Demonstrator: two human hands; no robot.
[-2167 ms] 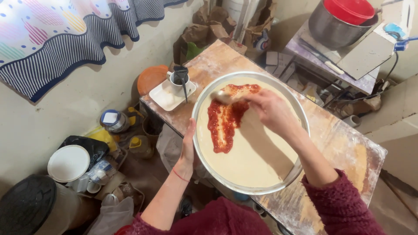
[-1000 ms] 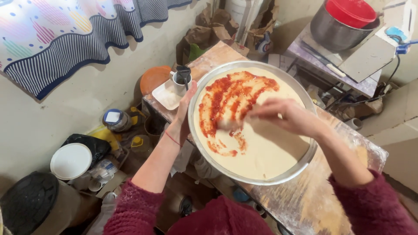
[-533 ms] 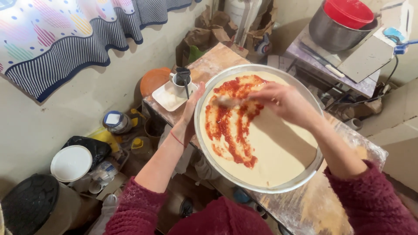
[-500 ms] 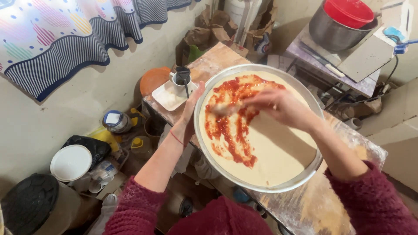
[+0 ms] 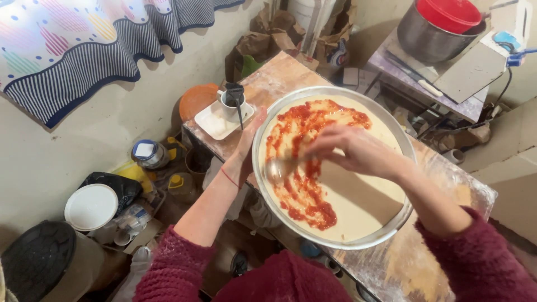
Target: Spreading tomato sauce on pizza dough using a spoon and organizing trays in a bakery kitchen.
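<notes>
- The person wears a knitted sweater of a dark red, maroon colour, with a fuzzy, thick texture.
- Both sleeves are pushed up, so the forearms are bare.
- The left hand has a thin red thread around its wrist.
- The right hand has no ring, watch or glove that shows.

- 2 hands: left hand, right hand
- 1 round metal pizza pan
- 1 dough base with red sauce
- 1 spoon
- 1 white square plate
- 1 white cup
- 1 steel pot with 1 red lid
- 1 orange lid
</notes>
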